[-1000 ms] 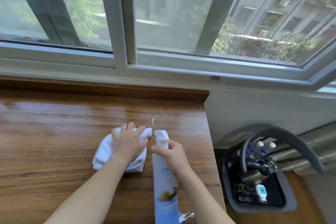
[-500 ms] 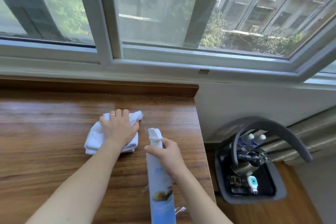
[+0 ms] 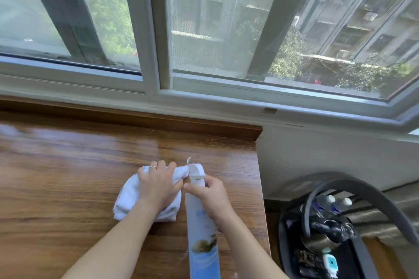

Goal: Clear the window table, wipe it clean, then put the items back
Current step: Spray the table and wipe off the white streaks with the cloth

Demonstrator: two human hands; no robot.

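You're mid-wipe, so step 2 of the task. Nearest you, your right hand (image 3: 212, 197) is wrapped round the neck of the spray bottle (image 3: 201, 222), fingers curled tight on it, nozzle pointing away from you. Just left of that grip, nearly touching it, your left hand (image 3: 158, 184) lies on the white cloth (image 3: 127, 197), fingers bent over the bunched fabric and pressing it to the wood table (image 3: 68, 165). Beyond both hands the top has a wet sheen up to the back ledge under the window (image 3: 226, 29). Right of the bottle grip, off the table edge & lower, the dark basket (image 3: 362, 253) holds the cleared items, incl. small bottles. Next, I'd say: keep pressure on the cloth and cover the strip past your fingertips; then the bottle goes down w/ the rest, items come back.
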